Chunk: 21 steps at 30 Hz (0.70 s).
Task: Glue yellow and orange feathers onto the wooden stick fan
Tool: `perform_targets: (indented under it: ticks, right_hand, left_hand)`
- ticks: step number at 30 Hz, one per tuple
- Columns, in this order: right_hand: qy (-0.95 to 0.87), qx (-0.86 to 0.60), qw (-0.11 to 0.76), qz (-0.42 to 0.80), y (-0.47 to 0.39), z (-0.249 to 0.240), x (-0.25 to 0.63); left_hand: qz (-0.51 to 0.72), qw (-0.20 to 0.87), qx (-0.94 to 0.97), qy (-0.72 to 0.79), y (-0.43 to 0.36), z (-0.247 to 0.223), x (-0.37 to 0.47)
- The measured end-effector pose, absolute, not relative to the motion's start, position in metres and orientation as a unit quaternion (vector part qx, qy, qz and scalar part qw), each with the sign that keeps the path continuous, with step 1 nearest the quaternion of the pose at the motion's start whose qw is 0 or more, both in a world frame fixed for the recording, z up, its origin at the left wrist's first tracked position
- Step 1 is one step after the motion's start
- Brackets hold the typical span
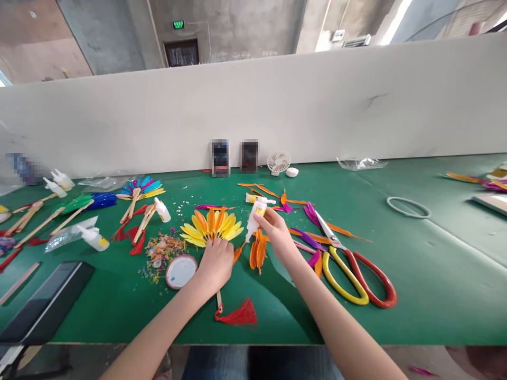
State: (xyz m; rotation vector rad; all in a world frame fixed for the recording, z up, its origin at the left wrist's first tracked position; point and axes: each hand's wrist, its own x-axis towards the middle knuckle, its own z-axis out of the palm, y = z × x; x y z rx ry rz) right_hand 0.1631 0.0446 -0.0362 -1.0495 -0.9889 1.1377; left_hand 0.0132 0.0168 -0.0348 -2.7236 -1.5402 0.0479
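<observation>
My left hand [216, 263] is closed over the lower part of a yellow and orange feather fan [214, 226], whose wooden handle end and red tassel [241, 313] show below it. At its fingers sits a single orange feather [238, 253]; whether they pinch it I cannot tell. Just to the right, my right hand [273, 227] grips a small white glue bottle [253, 222], nozzle tilted down close to that feather's tip. Orange feathers [259, 250] lie in a bunch under the right hand. A second glue bottle [253, 199] lies behind.
Large scissors [348, 264] with yellow and red handles lie on the right among purple and orange feathers. Left are a white lid [181, 272], feather trimmings [160, 252], other fans [137, 192] and a black box [49, 298]. A white panel [253, 111] stands behind the table.
</observation>
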Motion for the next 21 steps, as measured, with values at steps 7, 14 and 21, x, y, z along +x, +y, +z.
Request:
perform_targets:
  ticks: [7,14,21]
  right_hand:
    - [-0.408,-0.465,0.622,0.48,0.045,-0.038,0.164]
    - [-0.402,-0.467,0.621,0.484,0.045,-0.036,0.164]
    - [-0.347,-0.434,0.655,0.512,0.046,-0.037,0.167]
  left_hand:
    - [-0.05,-0.024,-0.854,-0.517,0.018,-0.037,0.013]
    - [-0.001,-0.012,-0.859,-0.512,0.018,-0.038,0.026]
    - [-0.079,0.037,-0.853,-0.514,0.019,-0.035,0.005]
